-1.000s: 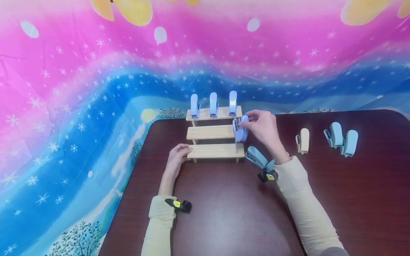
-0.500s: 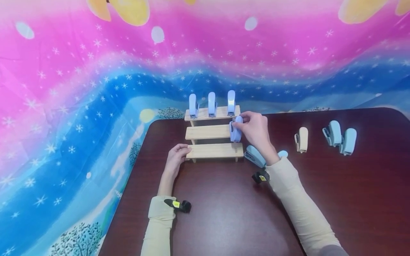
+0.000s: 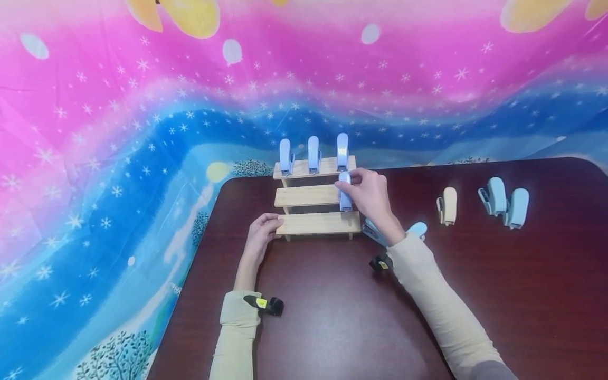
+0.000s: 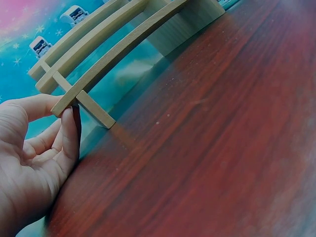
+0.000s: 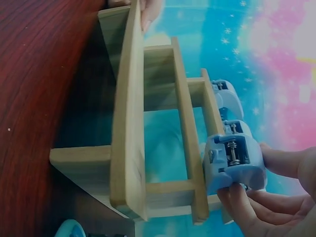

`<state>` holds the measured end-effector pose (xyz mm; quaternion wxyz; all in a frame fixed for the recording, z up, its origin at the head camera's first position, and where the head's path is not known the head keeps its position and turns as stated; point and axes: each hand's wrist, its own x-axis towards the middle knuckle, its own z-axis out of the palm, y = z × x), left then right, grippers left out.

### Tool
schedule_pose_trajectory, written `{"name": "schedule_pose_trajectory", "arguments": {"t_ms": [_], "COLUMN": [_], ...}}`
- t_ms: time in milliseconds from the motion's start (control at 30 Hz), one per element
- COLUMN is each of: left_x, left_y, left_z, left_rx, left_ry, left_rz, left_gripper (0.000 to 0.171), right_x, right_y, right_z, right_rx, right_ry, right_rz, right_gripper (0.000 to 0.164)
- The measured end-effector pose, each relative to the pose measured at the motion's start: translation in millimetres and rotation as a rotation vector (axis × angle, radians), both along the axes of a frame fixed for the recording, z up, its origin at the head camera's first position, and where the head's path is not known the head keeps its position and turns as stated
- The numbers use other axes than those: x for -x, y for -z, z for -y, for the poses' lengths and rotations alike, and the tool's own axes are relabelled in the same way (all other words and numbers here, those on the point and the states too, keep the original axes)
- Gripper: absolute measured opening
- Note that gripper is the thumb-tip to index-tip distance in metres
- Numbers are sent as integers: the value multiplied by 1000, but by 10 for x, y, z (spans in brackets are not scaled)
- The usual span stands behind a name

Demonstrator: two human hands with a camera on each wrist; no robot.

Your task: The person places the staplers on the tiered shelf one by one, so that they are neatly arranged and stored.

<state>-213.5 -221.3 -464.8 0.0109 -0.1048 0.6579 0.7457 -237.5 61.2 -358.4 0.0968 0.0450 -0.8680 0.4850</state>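
Observation:
A three-tier wooden rack (image 3: 313, 224) stands on the dark table. My left hand (image 3: 261, 232) pinches the left end of its lowest shelf between thumb and fingers, as the left wrist view also shows. My right hand (image 3: 372, 195) grips a light purple stapler (image 3: 345, 195) upright at the right end of the middle shelf (image 3: 304, 197). In the right wrist view the stapler's metal end (image 5: 233, 155) faces the camera, right at the shelf edge. Three matching staplers stand in a row on the top shelf, the rightmost stapler (image 3: 342, 150) just behind the held one.
A blue-green stapler (image 3: 375, 232) lies by the rack's right side, partly under my right wrist, with another blue-green stapler (image 3: 418, 230) behind the wrist. Farther right stand a cream stapler (image 3: 448, 206) and two more blue-green staplers (image 3: 496, 196). A printed cloth (image 3: 304, 79) hangs behind the table.
My right hand has moved left with the purple stapler, turning it from tilted to upright over the right end of the middle shelf. The left hand keeps its hold on the rack.

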Motion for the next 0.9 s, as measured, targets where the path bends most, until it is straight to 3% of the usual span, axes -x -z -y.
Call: {"name": "schedule_pose_trajectory", "arguments": {"t_ms": [567, 900], "left_x": [-7, -29], "left_y": [8, 24], "left_z": [-5, -11], "left_rx": [-1, 0], "left_ry": [-7, -6], "left_rz": [-6, -10], "left_gripper": [24, 23], "right_x": [6, 84], "right_y": [51, 31], "right_z": [23, -212], "right_rx": [-3, -100], "right_ry": [8, -95], "right_rz": [-50, -92], "right_gripper": [34, 39]}}
